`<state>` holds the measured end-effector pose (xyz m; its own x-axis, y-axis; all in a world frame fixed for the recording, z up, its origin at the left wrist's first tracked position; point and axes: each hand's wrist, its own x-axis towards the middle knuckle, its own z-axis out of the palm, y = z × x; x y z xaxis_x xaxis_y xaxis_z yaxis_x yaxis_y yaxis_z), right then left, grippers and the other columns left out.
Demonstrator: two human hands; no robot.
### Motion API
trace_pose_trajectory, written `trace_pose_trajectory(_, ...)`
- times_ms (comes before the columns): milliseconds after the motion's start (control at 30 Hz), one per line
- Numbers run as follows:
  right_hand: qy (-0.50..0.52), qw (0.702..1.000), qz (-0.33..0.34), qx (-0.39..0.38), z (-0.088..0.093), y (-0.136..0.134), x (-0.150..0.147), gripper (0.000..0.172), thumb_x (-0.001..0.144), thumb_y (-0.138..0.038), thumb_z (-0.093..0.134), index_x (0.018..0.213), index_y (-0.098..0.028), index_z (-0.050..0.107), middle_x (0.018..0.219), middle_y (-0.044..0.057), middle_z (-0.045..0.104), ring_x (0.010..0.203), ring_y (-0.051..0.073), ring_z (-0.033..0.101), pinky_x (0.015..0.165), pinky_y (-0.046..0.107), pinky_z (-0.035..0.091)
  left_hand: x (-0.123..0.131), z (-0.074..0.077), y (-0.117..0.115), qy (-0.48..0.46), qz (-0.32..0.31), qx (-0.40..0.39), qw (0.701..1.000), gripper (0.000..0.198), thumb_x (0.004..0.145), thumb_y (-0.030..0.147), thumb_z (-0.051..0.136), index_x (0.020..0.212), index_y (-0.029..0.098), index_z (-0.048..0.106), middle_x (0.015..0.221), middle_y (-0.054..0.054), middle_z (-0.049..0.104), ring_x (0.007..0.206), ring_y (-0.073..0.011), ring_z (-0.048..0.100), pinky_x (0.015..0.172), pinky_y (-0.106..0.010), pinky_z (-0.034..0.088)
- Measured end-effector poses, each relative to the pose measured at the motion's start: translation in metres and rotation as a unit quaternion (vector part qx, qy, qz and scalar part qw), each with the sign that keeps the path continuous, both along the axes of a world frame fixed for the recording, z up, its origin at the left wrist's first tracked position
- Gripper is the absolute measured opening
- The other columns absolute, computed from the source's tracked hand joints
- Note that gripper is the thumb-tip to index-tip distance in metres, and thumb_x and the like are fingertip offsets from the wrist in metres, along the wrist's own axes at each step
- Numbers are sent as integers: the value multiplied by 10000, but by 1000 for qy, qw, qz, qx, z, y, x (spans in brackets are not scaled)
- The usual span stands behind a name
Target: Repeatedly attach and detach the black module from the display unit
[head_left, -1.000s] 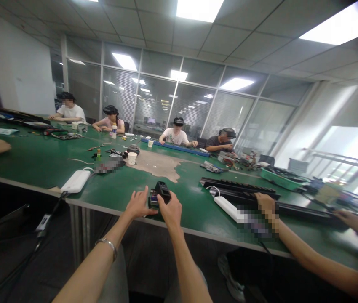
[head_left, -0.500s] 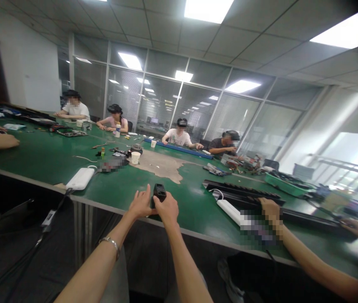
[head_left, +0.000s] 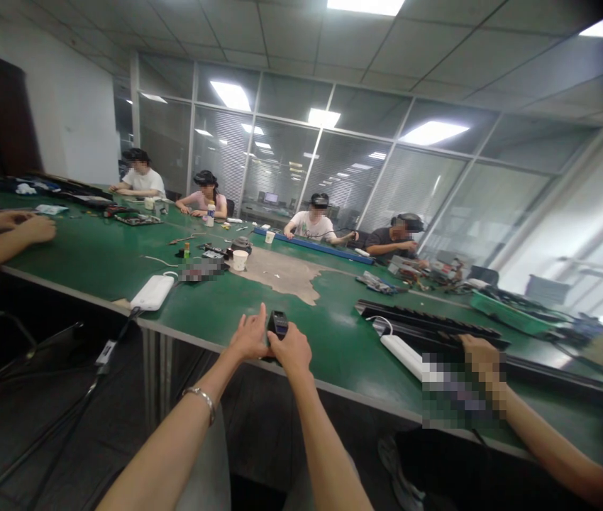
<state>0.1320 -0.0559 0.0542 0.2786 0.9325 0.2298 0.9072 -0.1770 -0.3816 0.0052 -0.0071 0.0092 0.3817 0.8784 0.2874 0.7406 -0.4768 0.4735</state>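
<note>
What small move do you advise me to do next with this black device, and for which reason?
I would probably slide the small black device a little inward, over the green table. It sits between your left hand and right hand, right by the table's front edge, so a slip could likely drop it off.

Small handheld device (head_left: 278, 328): black plastic, mostly matt, top face glossier. My bracelet (head_left: 204, 398): polished silvery metal, smooth. Bench top (head_left: 333, 355): green, smooth, faint sheen; worn rough to dull tan patch (head_left: 280, 277) mid-table. Bench leg (head_left: 152, 376): pale grey metal, plain finish. Power bank (head_left: 152, 292): white plastic, smooth, slightly glossy. Power strip (head_left: 402, 357): white plastic, smooth. Cup (head_left: 240, 260): white, matt, looks like paper. Partition (head_left: 274, 152): glossy glass panes, slim metal frames.
</note>
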Motion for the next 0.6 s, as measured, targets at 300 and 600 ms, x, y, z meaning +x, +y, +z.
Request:
trace_pose_trajectory(300, 29, 999, -14, 20, -12, -3, 4, 473, 818, -558, 530, 1099, -184, 601, 961, 144, 688, 949, 266, 654, 780, 335, 461, 3, -1, 2, 25, 11, -2, 1000, 1102, 708, 455, 553, 1494, 89, -127, 1410, -173, 456, 1344, -298, 350, 1151, -521, 107)
trace_pose_trajectory(600, 96, 984, 18, 148, 10, 0, 25, 462, 827, -535, 531, 1133, -199, 616, 977, 97, 697, 965, 231, 645, 818, 285, 448, 4, -3, 4, 12, -1, 9, 1000, 1208, 700, 671, 575, 1494, 117, -147, 1437, -130, 456, 1355, -307, 329, 1147, -487, 129)
